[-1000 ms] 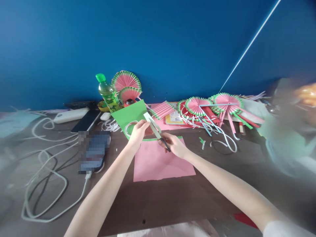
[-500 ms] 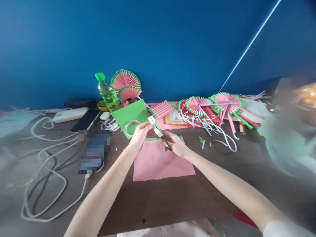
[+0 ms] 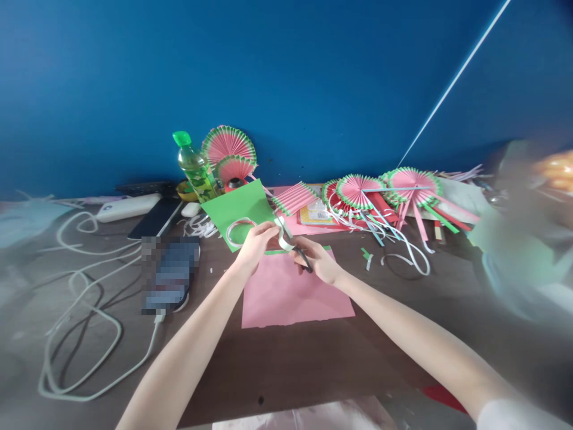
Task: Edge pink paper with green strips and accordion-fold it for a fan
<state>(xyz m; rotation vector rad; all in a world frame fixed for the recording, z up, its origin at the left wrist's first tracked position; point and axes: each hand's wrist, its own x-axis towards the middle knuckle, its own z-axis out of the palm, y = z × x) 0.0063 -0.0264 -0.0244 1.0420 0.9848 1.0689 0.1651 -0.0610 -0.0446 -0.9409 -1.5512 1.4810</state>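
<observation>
My left hand (image 3: 258,243) pinches a small pale paper strip (image 3: 285,242), which curls between my two hands. Dark-handled scissors (image 3: 305,260) are in my right hand (image 3: 319,261), their blades pointing up and left against the strip. Just below both hands lies a sheet of pink paper (image 3: 295,292) with a green band (image 3: 274,252) along its far edge. Beside my left hand, a roll of tape (image 3: 230,230) rests on a green sheet (image 3: 242,206). A pleated pink piece of paper (image 3: 294,199) is beyond my fingers.
Folded pink-and-green paper fans (image 3: 412,182) with ribbons lie at the back right, and more fans (image 3: 228,146) lean on the blue wall. A green-capped bottle (image 3: 194,167) stands at the back left. A phone (image 3: 172,272) and looping white cable (image 3: 119,334) occupy the left.
The pale strip, broad and straighter before, now looks narrower and curls down between the hands. Both hands stay in nearly the same place.
</observation>
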